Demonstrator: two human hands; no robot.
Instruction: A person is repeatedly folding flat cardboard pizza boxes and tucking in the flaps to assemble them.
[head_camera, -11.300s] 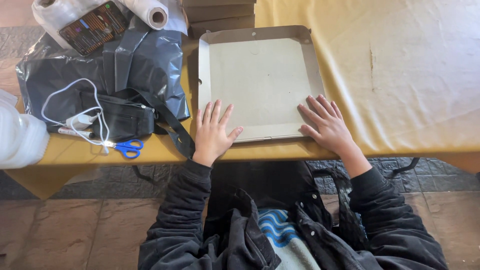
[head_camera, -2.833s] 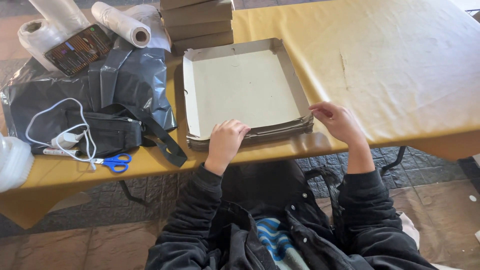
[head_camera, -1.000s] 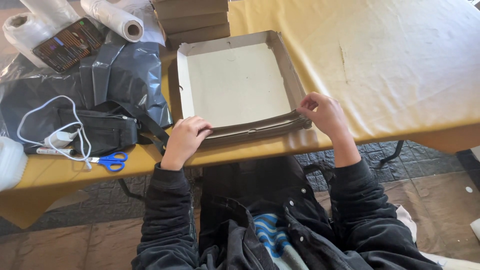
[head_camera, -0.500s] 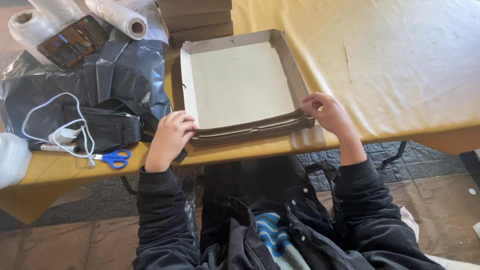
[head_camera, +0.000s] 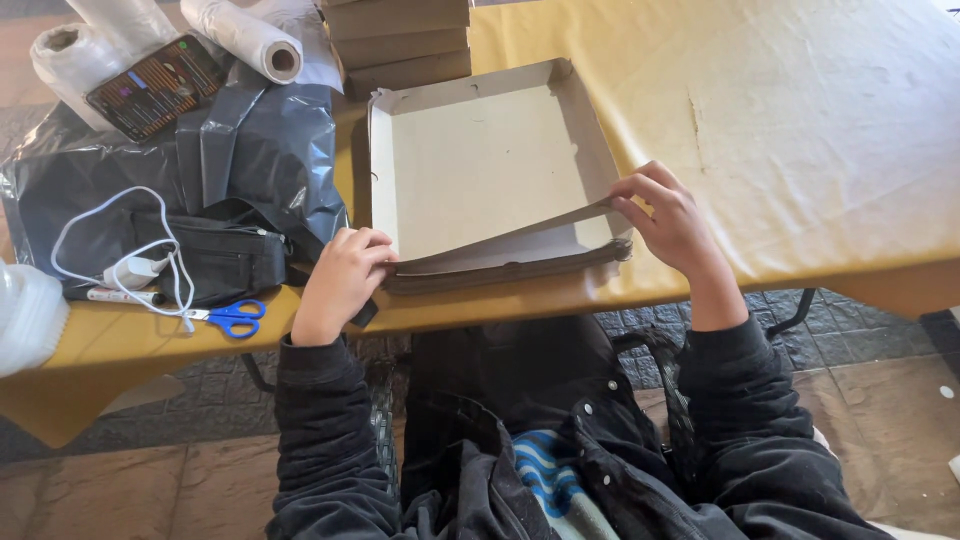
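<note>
Right hand (head_camera: 672, 222): fingers pinch the cardboard tray's (head_camera: 480, 170) near flap. Left hand (head_camera: 340, 280): fingers clamped on its left corner. Tray: at table (head_camera: 820, 120) edge, scissors (head_camera: 232, 318) left. Risk: uneven pull may tear the flap.

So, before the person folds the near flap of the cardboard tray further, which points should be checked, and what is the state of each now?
1. Left hand grips the tray's near left corner: ok.
2. Right hand pinches the near flap at its right end: ok.
3. Flap raised off the stack of flat cardboard beneath: ok.
4. Cardboard tray rests wholly on the table: ok.
5. Scissors and black bag apart from the tray: ok.
6. Flap crease straight: cannot tell.
</note>
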